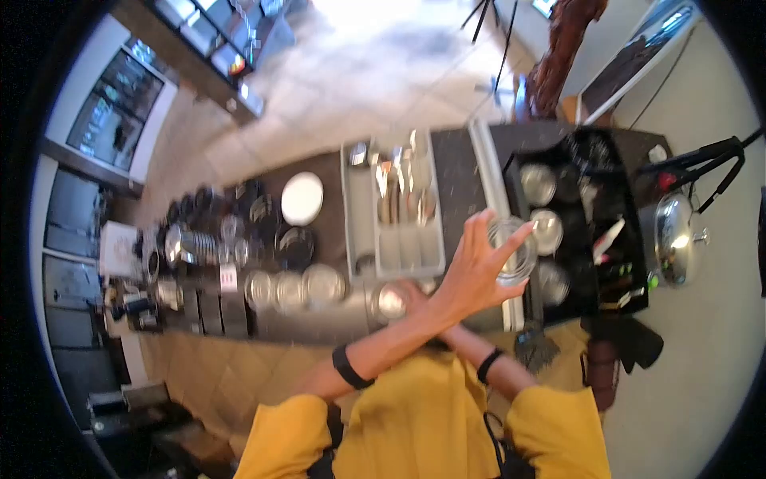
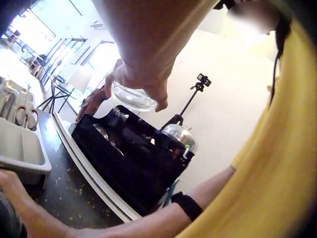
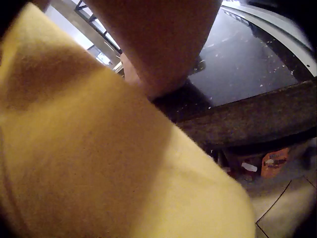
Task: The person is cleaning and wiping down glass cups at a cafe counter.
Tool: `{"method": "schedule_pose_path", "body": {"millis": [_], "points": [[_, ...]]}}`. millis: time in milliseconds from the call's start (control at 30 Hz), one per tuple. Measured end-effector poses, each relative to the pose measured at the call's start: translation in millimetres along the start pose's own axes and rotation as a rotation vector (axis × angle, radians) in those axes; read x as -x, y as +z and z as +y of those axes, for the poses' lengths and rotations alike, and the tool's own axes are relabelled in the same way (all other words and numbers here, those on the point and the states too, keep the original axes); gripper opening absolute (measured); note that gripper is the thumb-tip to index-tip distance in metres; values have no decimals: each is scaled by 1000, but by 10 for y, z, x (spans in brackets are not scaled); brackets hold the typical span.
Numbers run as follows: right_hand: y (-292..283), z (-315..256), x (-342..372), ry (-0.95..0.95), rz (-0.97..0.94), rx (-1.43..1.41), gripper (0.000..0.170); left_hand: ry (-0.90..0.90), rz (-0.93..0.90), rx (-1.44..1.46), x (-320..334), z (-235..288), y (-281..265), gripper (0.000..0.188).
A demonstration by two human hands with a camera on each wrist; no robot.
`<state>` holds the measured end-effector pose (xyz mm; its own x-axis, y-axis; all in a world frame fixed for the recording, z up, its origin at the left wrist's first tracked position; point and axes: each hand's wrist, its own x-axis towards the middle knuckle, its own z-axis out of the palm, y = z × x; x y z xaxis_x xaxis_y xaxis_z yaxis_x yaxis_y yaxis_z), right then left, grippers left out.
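The left hand (image 1: pixel 475 270) gripped a clear glass bowl (image 1: pixel 520 259) beside the black bin (image 2: pixel 133 181); a level, gentle carry seemed wise. The right hand (image 1: pixel 415 300), well apart, neared a round glass container (image 1: pixel 390 303), its grip unclear through blur. The bin held round glassware (image 1: pixel 546 231); the grey tray (image 1: pixel 361 215), cutlery (image 1: pixel 391 191).

Bright tiled floor (image 1: pixel 319 112), pale wall (image 1: pixel 686 399)

Bare forearms cross above the near edge of the table (image 1: pixel 458 172), the left forearm (image 1: pixel 399 339) over the right forearm (image 1: pixel 471 343). A person's left hand (image 1: pixel 481 262) reaches toward the right end, 1 thumb and fingers spread in a grip. The right hand (image 1: pixel 415 298), blurred, points left, its wrist hidden beneath.
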<state>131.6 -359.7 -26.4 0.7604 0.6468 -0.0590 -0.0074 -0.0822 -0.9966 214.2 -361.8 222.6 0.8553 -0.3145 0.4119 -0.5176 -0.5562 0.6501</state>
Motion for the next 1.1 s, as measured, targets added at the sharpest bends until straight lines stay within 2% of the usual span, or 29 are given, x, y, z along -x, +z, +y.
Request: {"method": "schedule_pose_path", "body": {"millis": [67, 133, 167, 233, 267, 300, 333, 367, 400, 500, 533, 667, 800, 867, 967, 1100], "points": [[-158, -444, 117, -154, -29, 303, 70, -51, 3, 56, 360, 164, -144, 87], [-65, -186, 74, -220, 63, -150, 70, -66, -53, 63, 677, 252, -347, 86], [-41, -435, 217, -190, 51, -151, 70, -92, -48, 81, 860, 254, -423, 86], [-49, -1307, 375, -156, -90, -1264, 69, -143, -74, 13, 1235, 204, -614, 87], [40, -1337, 344, 97, 59, -850, 70, -145, -67, 19, 1417, 157, -680, 87], [86, -967, 286, 103, 59, -844, 70, -225, -47, 38, 1649, 103, -720, 87], [94, -335, 179, -18, -30, -471, 74, -300, -25, 57, 1849, 40, -748, 88], [84, -18, 115, -138, -117, -96, 77, -297, -20, 60, 2011, -32, -784, 88], [49, -285, 122, -62, 88, 618, 87, -367, -19, 8, 2171, -110, -817, 88], [160, -494, 127, -104, 169, 629, 96, -484, -3, -111, 2577, -486, -800, 88], [246, -450, 74, -103, 179, 635, 105, -533, 6, -184, 2700, -626, -802, 87], [383, -529, 116, -96, 237, 664, 116, -563, 6, -226, 2733, -879, -744, 87], [389, -420, 196, -66, 290, 646, 118, -523, 22, -264, 2580, -975, -690, 87], [397, -376, 182, -117, 316, 578, 118, -497, -27, -292, 2523, -1024, -665, 87], [406, -382, 178, -60, 307, 532, 117, -532, -67, -301, 2432, -1091, -597, 88], [400, -369, 165, -106, 300, 529, 118, -558, -105, -303, 2363, -1141, -539, 89]]}}
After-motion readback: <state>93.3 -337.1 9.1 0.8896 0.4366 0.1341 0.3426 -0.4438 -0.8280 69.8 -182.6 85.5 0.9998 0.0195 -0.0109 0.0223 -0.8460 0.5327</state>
